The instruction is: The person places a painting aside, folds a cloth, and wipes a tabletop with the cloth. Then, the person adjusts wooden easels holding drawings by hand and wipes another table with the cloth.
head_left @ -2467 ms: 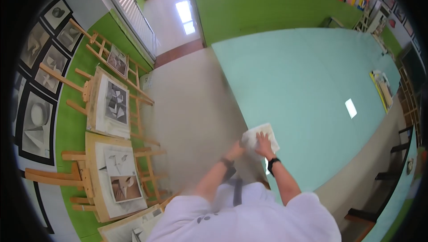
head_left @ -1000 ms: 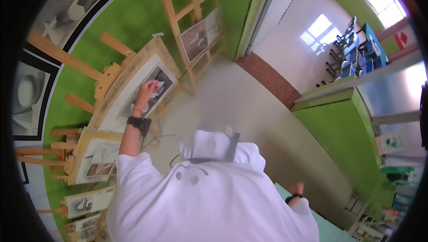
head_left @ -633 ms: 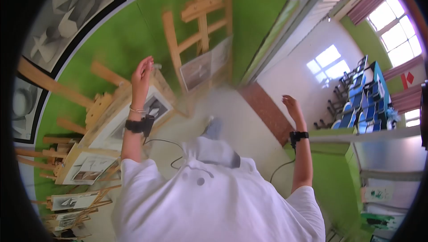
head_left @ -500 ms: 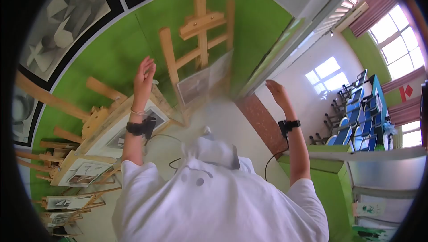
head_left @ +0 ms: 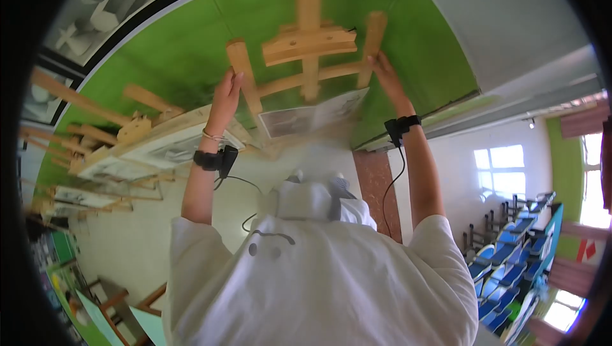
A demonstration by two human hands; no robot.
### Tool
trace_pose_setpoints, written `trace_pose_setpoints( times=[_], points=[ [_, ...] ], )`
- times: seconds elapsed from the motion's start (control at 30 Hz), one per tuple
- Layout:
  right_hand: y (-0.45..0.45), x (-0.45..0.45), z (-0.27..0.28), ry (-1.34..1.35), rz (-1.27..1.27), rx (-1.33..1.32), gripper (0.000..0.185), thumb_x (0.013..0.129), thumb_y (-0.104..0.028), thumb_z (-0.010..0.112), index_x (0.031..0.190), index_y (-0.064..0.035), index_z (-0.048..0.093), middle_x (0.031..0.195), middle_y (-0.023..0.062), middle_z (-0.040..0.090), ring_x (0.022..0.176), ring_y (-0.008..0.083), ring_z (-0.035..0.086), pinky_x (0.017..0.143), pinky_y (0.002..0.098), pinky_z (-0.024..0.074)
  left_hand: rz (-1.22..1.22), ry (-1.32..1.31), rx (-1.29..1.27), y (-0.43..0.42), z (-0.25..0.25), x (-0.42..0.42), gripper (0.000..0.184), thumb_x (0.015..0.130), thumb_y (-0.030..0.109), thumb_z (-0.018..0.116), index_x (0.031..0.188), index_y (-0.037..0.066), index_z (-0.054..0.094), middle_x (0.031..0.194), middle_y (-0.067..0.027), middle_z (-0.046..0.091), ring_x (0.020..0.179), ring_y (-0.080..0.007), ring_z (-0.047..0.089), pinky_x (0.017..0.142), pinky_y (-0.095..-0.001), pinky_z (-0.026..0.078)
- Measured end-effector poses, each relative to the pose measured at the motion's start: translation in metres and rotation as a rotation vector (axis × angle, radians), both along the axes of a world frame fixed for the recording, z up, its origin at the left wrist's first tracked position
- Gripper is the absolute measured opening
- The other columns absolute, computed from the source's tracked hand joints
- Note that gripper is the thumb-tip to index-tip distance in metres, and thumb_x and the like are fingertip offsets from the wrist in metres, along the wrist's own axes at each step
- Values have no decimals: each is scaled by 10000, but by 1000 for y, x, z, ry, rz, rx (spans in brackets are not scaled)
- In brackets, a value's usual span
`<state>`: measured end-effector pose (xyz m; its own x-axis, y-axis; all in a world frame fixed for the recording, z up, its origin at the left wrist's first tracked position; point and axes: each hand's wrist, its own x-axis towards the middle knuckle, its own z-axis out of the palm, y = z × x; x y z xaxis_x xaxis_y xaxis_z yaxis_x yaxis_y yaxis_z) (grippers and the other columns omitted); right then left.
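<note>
A wooden easel [head_left: 310, 43] stands against the green wall ahead, with a sheet of grey and brownish pictures [head_left: 312, 116] low on its front. My left hand [head_left: 224, 96] is at the easel's left upright, thumb on the near side and the other fingers partly hidden behind the wood. At the right upright is my right hand [head_left: 389, 79], its fingertips against the post edge and partly hidden by it. Both hands look closed on the posts. A black band with a cable is on each wrist.
More easels with drawing boards [head_left: 172, 139] line the wall at left. Framed drawings [head_left: 108, 8] hang above them. A doorway with a reddish threshold [head_left: 377, 187] is at right, with blue chairs [head_left: 503, 260] beyond. Green-topped tables [head_left: 102, 314] show at lower left.
The view has turned from the pale green table to the easel. The white cloth is out of sight. Both hands, lately raised and apart from the easel, are now at its two uprights.
</note>
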<state>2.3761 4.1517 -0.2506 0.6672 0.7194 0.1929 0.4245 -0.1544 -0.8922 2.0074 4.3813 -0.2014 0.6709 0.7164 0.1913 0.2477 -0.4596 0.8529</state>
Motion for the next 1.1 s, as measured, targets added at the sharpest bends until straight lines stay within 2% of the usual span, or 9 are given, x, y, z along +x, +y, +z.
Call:
trace_pose_setpoints(
  times=[0.07, 0.17, 0.27, 0.37, 0.47, 0.5, 0.9, 0.97, 1.1],
  points=[
    [14, 12, -7, 256, 159, 92, 532, 932, -350, 620, 1323, -22, 469, 1159, 127, 621, 1034, 179, 587, 875, 317, 460, 52, -37, 0, -2, -5, 1, 375, 1009, 336, 479, 1156, -8, 502, 815, -106, 572, 720, -166, 525, 700, -304, 448],
    [18, 24, -13, 262, 208, 121, 446, 918, -344, 642, 1191, -4, 552, 983, 73, 633, 892, 129, 575, 787, 278, 469, 128, -12, -69, -19, 0, -1, 389, 1008, 337, 483, 1212, 6, 507, 869, -78, 584, 799, -133, 548, 745, -287, 461],
    [25, 29, -19, 198, 226, 157, 350, 918, -312, 644, 1076, -4, 596, 850, 42, 623, 776, 107, 559, 706, 259, 467, 191, -94, -165, -44, 14, 1, 394, 1012, 310, 485, 1290, 32, 486, 970, -42, 583, 904, -113, 548, 824, -283, 478],
    [29, 30, -20, 153, 213, 98, 309, 917, -268, 644, 1077, -8, 599, 843, 56, 634, 766, 106, 572, 702, 261, 471, 206, -181, -262, -53, 15, 3, 404, 1014, 282, 490, 1340, 45, 453, 1042, -18, 559, 955, -98, 530, 882, -288, 481],
    [24, 27, -4, 175, 246, 159, 291, 919, -249, 643, 1078, -10, 596, 833, 55, 641, 756, 103, 580, 698, 264, 472, 189, -148, -269, -50, 14, 0, 440, 1010, 343, 488, 1359, 78, 447, 1141, -17, 551, 1046, -108, 532, 935, -332, 479],
    [20, 27, 1, 163, 237, 133, 296, 918, -251, 646, 1079, -8, 594, 837, 53, 644, 760, 102, 583, 698, 263, 472, 210, -125, -264, -49, 13, 1, 434, 1011, 325, 490, 1364, 76, 439, 1153, -19, 543, 1054, -100, 524, 949, -328, 470],
    [-10, 29, -8, 124, 106, 93, 325, 900, -289, 670, 1062, -17, 597, 779, 36, 608, 698, 91, 512, 648, 253, 435, 92, -93, -263, -17, 9, 23, 434, 1004, 316, 509, 1334, 40, 457, 1179, -27, 561, 1105, -128, 542, 956, -321, 469],
    [-19, 15, 5, 114, 101, 121, 324, 894, -286, 677, 1053, -15, 599, 773, 40, 608, 692, 90, 513, 645, 257, 438, 132, -69, -268, -14, 8, 18, 448, 1002, 328, 511, 1340, 40, 456, 1200, -33, 556, 1112, -132, 542, 952, -320, 471],
    [-36, -3, 27, 60, 56, -42, 311, 895, -273, 671, 1052, -13, 602, 761, 43, 610, 676, 96, 513, 639, 261, 445, 126, -122, -304, -20, 8, 17, 491, 998, 350, 513, 1372, 42, 437, 1225, -51, 551, 1115, -136, 541, 950, -324, 472]
  ],
)
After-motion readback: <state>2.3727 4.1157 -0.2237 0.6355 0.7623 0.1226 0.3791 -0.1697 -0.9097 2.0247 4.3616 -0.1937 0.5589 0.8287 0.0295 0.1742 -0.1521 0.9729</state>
